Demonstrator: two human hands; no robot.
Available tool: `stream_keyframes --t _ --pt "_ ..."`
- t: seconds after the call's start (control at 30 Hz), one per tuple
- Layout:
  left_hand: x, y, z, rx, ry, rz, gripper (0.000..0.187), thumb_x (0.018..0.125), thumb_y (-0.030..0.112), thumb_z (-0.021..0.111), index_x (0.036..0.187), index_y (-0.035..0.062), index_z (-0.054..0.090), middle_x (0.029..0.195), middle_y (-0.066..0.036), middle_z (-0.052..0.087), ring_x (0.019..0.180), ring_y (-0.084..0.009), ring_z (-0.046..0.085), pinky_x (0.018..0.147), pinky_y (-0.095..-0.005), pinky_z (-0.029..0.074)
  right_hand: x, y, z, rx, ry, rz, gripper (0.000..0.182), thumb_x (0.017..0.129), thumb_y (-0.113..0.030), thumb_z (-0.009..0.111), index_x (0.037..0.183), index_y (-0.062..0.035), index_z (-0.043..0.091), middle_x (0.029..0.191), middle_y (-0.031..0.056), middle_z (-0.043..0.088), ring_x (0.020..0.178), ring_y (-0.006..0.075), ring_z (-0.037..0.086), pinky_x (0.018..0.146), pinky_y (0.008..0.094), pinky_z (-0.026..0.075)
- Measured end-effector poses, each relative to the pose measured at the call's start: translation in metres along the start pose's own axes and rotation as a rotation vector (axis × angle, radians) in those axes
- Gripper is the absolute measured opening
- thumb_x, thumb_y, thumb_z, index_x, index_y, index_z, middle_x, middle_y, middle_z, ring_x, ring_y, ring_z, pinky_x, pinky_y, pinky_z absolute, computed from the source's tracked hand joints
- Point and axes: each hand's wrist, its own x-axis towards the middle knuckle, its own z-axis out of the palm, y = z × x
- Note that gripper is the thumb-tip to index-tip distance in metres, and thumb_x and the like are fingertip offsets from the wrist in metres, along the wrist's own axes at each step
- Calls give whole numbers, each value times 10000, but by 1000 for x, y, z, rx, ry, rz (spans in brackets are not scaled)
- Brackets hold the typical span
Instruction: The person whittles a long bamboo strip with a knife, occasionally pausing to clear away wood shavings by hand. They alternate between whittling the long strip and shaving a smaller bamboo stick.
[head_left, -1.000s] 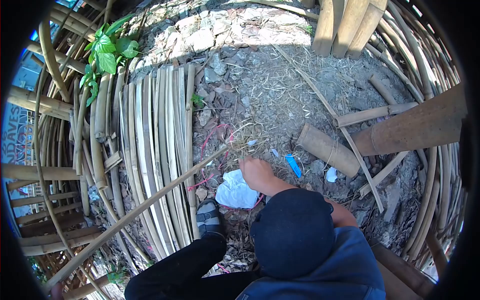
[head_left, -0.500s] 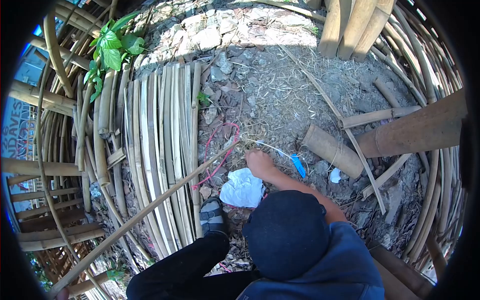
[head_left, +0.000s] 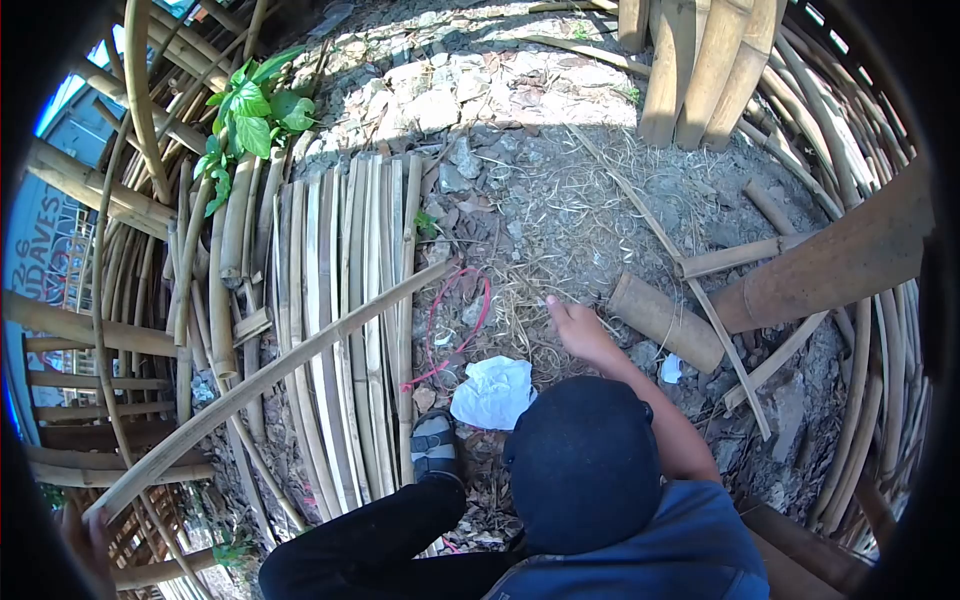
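At the lower left edge my left hand point(head_left: 88, 540), dark and partly cut off, is closed at the near end of a long bamboo strip point(head_left: 270, 383). The strip slants up to the right across a row of split bamboo slats point(head_left: 335, 300), its far end near a pink cord point(head_left: 484, 318). My right hand is out of view. A co-worker in a dark cap point(head_left: 583, 465) crouches in front of me. The co-worker's hand point(head_left: 583, 333) is over dry shavings with a thin object at its fingers, too small to make out.
White crumpled material point(head_left: 493, 393) lies beside the co-worker's sandal point(head_left: 435, 447). At the right are a short bamboo piece point(head_left: 665, 322) and a thick bamboo pole point(head_left: 830, 262). Upright bamboo point(head_left: 700, 75) stands at the back. A leafy plant point(head_left: 250, 115) grows at the upper left.
The view has shifted a little. The strip's far end has moved left, and more of my left hand shows. The co-worker's hand has moved right; the blue object beside it no longer shows.
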Motion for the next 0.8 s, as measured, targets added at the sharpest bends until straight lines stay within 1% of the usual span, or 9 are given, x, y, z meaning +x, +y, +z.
stream_keyframes --t 0.03,0.1,0.13,0.23,0.33,0.47,0.57,0.7,0.8 --pt "-16 -4 17 -33 -22 -67 438 903 387 654 660 56 501 547 -80 482 460 -276 454 456 -401 338 -15 -18 -14 -344 108 -250 624 1024 -540 433 791 18 588 694 200 622 623 364 605 618 458 494" --pt "-42 3 43 -103 -65 -206 218 872 176 702 802 -7 607 683 -206 524 599 -385 529 556 -460 381 -47 -67 -46 -369 132 -336 606 1019 -519 461 847 41 619 777 255 640 769 462 606 762 506 479" --pt "-36 19 45 -166 -83 -280 309 861 246 722 724 -3 601 609 -192 487 558 -362 502 545 -443 366 -54 -83 -60 -372 129 -363 606 1019 -519 461 847 41 619 777 255 640 769 462 606 762 506 479" --pt "-8 73 67 -431 -8 -516 527 847 390 743 554 -8 558 439 -162 379 441 -332 436 508 -429 345 -70 -135 -87 -430 228 -525 503 1001 -451 559 874 32 619 739 223 621 708 374 615 705 467 472" --pt "11 107 79 -668 -31 -587 569 859 429 738 554 -20 565 442 -152 406 394 -312 398 465 -418 321 -94 -192 -103 -441 159 -699 380 943 -344 705 893 16 592 669 91 546 632 148 542 622 364 453" --pt "29 140 92 -769 78 -577 620 857 485 739 531 -6 545 423 -142 381 376 -303 384 444 -405 334 -106 -244 -90 -54 -39 -593 381 951 -395 698 895 -34 590 660 -20 511 565 77 443 519 271 361" --pt "40 160 102 -872 100 -622 619 860 486 739 534 -5 551 424 -139 392 383 -303 394 450 -408 347 -111 -269 -62 252 74 -620 362 980 -368 667 803 -102 498 614 -61 435 474 35 383 418 243 291" --pt "61 172 93 -1157 -108 -681 657 918 563 640 586 -3 607 447 -120 456 417 -246 472 483 -403 390 -135 -288 -31 396 33 -358 488 963 -533 622 744 -129 460 602 -50 411 445 42 344 393 250 263" --pt "78 185 102 -1448 -80 -642 658 957 573 568 641 2 654 479 -95 507 468 -209 511 525 -394 416 -140 -285 -6 326 -24 -429 537 968 -592 569 713 -137 441 599 -39 414 438 51 331 396 245 259"
